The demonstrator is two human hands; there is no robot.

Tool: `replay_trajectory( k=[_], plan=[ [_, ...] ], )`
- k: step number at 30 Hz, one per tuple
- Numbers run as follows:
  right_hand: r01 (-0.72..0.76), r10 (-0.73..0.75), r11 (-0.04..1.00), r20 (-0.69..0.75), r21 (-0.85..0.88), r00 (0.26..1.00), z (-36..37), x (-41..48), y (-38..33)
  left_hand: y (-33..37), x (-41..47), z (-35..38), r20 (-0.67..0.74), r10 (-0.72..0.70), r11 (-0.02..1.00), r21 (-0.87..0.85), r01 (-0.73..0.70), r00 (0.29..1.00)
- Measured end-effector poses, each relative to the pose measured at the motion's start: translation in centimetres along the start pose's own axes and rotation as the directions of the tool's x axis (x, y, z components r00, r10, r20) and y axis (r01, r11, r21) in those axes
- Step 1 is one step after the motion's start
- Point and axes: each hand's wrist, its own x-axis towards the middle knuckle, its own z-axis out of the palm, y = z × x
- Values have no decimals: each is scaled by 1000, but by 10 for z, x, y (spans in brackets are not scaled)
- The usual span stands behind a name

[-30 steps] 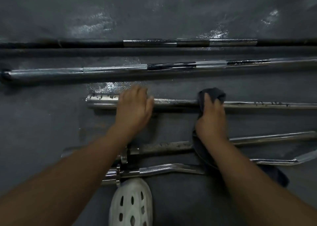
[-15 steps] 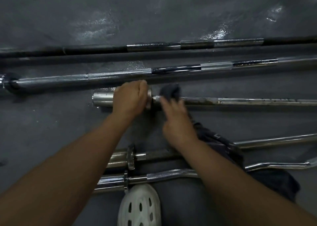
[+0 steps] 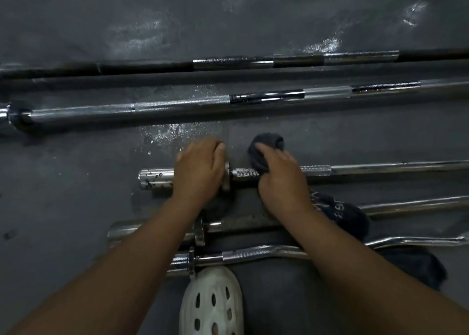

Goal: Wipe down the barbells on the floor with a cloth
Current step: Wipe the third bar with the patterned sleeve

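Several chrome barbells lie side by side on the dark floor. My left hand (image 3: 200, 169) grips the sleeve end of the middle barbell (image 3: 380, 167), just left of its collar. My right hand (image 3: 279, 174) holds a dark grey cloth (image 3: 264, 151) wrapped over the knurled shaft right of the collar. The cloth's loose tail (image 3: 347, 212) trails under my right forearm across the nearer bars. The bar's speckled sleeve tip (image 3: 154, 179) sticks out left of my left hand.
Two long barbells (image 3: 177, 104) (image 3: 291, 60) lie farther away. A straight bar (image 3: 241, 224) and a curl bar (image 3: 266, 254) lie close to me. A white perforated shoe (image 3: 212, 304) shows at the bottom. The floor (image 3: 76, 169) is wet in patches.
My right hand slid the cloth leftward along the middle bar from mid-shaft to near the collar. My left hand shifted on the sleeve toward the collar. The view moved slightly.
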Motion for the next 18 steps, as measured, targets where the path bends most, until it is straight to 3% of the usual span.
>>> replay_trajectory(
  k=[3,5,7,9,11,16,18],
  plan=[
    [138,-138,990,178,9,974,24,-21,-26,2,-12,8,83,36,984,168,-50,996],
    [236,-239,971,244,43,940,21,-37,-25,-4,-26,3,93,71,992,100,-80,993],
    [276,-262,960,187,-52,947,4,-35,2,-4,-44,0,79,80,996,30,-82,994],
    [33,-25,988,58,-152,998,-12,-27,35,5,-64,5,63,51,998,20,-52,997],
    [-170,169,975,-21,-140,985,-11,-30,34,11,-76,13,38,1,1000,30,-2,999],
    [99,-103,994,123,42,987,36,-59,-38,14,-51,19,34,-92,995,29,91,995],
    [205,-199,976,89,-73,976,17,-37,-18,12,-22,19,40,-78,995,60,75,996]
  ],
)
